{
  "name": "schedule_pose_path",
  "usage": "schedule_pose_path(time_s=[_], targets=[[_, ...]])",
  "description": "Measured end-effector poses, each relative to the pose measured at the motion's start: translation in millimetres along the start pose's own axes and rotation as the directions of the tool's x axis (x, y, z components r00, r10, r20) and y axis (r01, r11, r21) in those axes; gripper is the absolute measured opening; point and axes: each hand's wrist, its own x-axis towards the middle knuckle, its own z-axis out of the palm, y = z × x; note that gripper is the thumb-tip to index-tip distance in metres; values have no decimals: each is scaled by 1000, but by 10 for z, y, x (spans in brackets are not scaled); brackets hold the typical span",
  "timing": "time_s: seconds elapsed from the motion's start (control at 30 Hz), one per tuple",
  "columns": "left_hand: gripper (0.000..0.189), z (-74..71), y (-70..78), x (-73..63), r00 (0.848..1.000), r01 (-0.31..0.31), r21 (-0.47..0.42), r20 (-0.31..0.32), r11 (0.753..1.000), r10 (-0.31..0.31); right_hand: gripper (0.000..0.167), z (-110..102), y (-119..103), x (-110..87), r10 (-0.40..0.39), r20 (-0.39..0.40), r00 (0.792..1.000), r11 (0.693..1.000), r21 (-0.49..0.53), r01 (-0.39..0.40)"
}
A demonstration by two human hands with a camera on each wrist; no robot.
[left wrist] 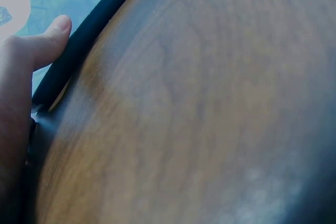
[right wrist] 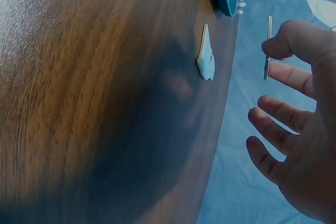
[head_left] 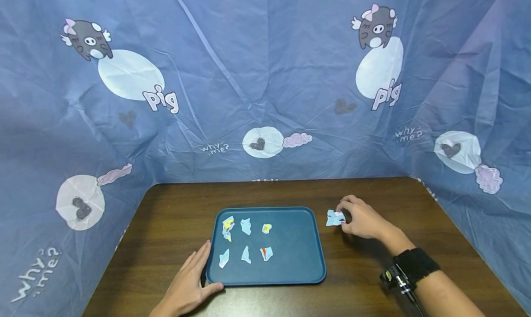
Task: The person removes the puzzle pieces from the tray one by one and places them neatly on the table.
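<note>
A dark blue tray (head_left: 296, 248) lies on the table, holding several flat, irregular pieces in two rows, such as a yellow-patterned piece (head_left: 227, 225) and a red-striped piece (head_left: 266, 253). My left hand (head_left: 186, 275) rests at the tray's near left corner, fingers straight along its side and thumb touching the front rim. Right of the tray, my right hand (head_left: 361, 218) pinches a thin flat piece (right wrist: 270, 27) between thumb and index finger, seen edge-on in the right wrist view. Below it, another light-blue piece (right wrist: 206, 59) lies on the table. From the head, these two partly overlap.
The brown wooden table (head_left: 174, 202) extends around the tray. A blue printed cloth (head_left: 265, 86) hangs behind it and along both sides. A black strap with a small camera (head_left: 398, 280) sits on the right wrist, its cable trailing toward the front.
</note>
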Motion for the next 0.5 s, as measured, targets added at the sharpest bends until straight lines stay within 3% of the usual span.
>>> schedule_pose_path(time_s=[0.33, 0.5], targets=[[110, 5, -8, 1, 1000, 27, 1, 16, 1000, -27, 33, -12, 114, -17, 36, -9, 999, 999, 9, -36], [110, 22, -20, 0, 1000, 6, -1, 1, 1000, -6, 34, 12, 211, -27, 44, -12, 999, 999, 7, -44]])
